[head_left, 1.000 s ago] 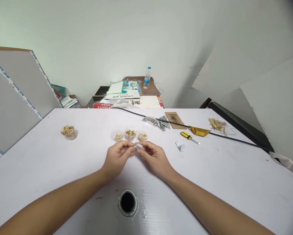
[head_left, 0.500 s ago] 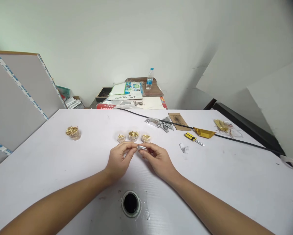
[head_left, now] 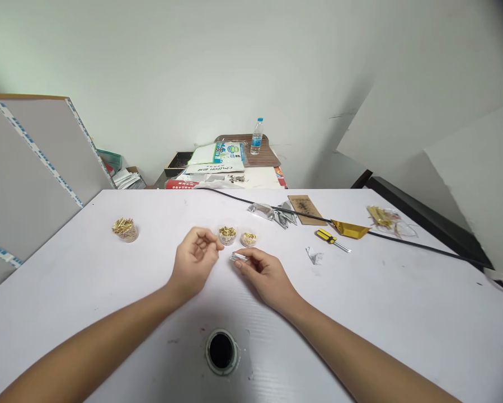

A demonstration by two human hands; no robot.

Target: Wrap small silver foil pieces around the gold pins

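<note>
My right hand (head_left: pixel 268 274) pinches a small silvery metal piece (head_left: pixel 238 257) between thumb and fingertips, just above the white table (head_left: pixel 150 280). To its left, my left hand (head_left: pixel 196 260) is lifted with its fingers loosely curled and the thumb apart; nothing shows in it. That hand covers the spot of the left small cup. Two small clear cups of brass-coloured parts remain visible: the middle cup (head_left: pixel 227 235) by the left fingertips, and the right cup (head_left: pixel 249 239) just beyond the right fingers.
A fuller cup of brass pins (head_left: pixel 125 229) stands at left. To the right lie a yellow-black screwdriver (head_left: pixel 333 239), a gold folded tray (head_left: pixel 350 229), silvery pointed pieces (head_left: pixel 285 214), brown cardboard (head_left: pixel 306 210) and a clear bag (head_left: pixel 389 219). A dark round hole (head_left: pixel 221 351) is in front.
My left hand has let go of the silvery piece and moved left and up, over the left cup. My right hand keeps hold of the piece, slightly lower.
</note>
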